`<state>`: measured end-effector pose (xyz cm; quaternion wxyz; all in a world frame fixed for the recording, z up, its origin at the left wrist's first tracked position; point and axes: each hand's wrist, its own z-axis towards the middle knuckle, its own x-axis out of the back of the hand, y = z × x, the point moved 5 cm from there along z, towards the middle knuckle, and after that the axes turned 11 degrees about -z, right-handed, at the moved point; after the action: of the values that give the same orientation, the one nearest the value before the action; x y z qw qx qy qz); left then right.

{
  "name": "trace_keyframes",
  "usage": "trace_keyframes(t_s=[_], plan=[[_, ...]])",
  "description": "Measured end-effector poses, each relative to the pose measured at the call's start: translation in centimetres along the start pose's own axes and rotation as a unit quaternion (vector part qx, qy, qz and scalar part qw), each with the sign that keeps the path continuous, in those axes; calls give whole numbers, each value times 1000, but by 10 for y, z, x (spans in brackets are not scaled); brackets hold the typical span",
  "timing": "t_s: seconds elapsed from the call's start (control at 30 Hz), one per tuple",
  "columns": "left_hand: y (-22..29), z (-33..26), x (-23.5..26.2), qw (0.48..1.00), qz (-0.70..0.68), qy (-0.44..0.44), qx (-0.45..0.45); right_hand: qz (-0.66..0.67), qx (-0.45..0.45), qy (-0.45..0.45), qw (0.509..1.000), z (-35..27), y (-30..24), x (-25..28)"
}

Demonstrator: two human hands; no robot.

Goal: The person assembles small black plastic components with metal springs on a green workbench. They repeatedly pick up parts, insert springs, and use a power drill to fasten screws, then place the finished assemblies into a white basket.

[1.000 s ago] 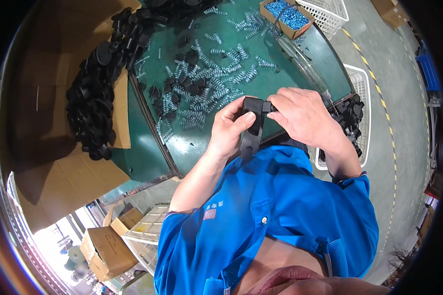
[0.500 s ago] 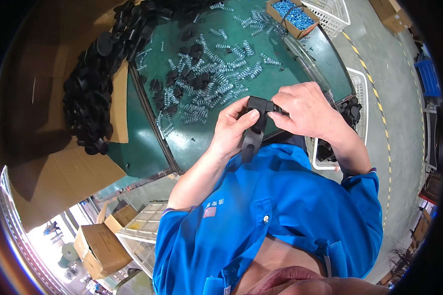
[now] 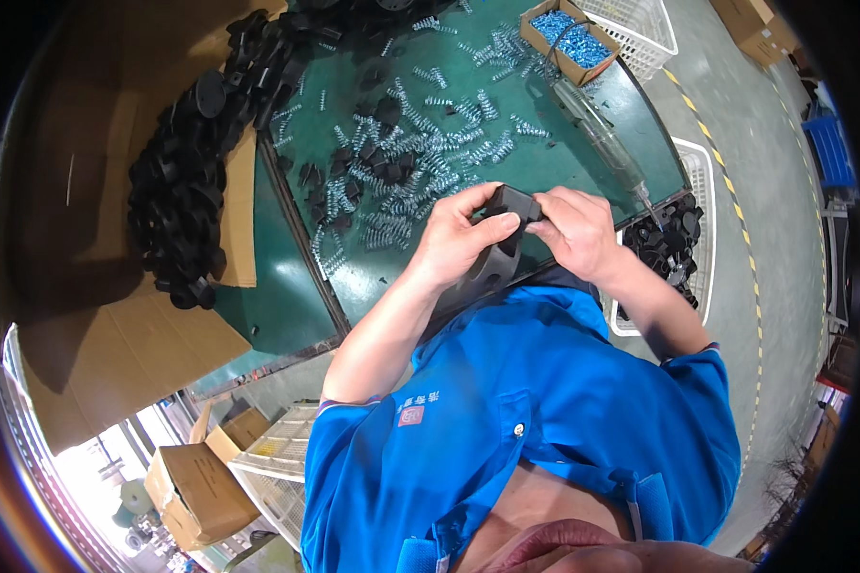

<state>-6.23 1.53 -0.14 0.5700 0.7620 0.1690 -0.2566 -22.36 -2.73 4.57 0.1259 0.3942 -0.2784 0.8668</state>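
Note:
A black plastic part [image 3: 514,202] with a blocky end and a longer body below it is held between my two hands, in front of my blue shirt. My left hand [image 3: 457,239] grips it, with the thumb across its side and the fingers behind. On the other side my right hand [image 3: 583,234] pinches the part's right edge; whether a smaller piece sits in those fingertips is hidden. Just beyond the hands, many loose metal springs [image 3: 430,181] and small black blocks [image 3: 387,167] are strewn over the green tabletop [image 3: 291,267].
Black plastic parts [image 3: 177,191] are heaped on cardboard [image 3: 239,210] at the left. A box of blue screws [image 3: 571,40] stands at the far right, near an electric screwdriver [image 3: 602,138]. Beside the table's right edge is a white basket [image 3: 705,229] of black parts.
The black part has been turned so its blocky end faces up more. My right hand has come lower and closer in, and its fingers now pinch the part's edge.

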Motion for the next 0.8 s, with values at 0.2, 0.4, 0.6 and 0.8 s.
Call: trace_keyframes(t_s=[0.2, 0.4, 0.6, 0.8], plan=[[-14, 16, -24, 999, -11, -2, -49, 80, -136, 45, 986, -17, 18, 20], [-12, 22, -40, 999, 21, 4, -46, 28, -127, -59, 990, -8, 20, 48], [-10, 17, -47, 997, -79, 1, -14, 23, -104, -32, 994, 0, 16, 51], [-27, 18, -47, 982, -187, -3, -14, 52, -89, 124, 987, -14, 17, 33]])
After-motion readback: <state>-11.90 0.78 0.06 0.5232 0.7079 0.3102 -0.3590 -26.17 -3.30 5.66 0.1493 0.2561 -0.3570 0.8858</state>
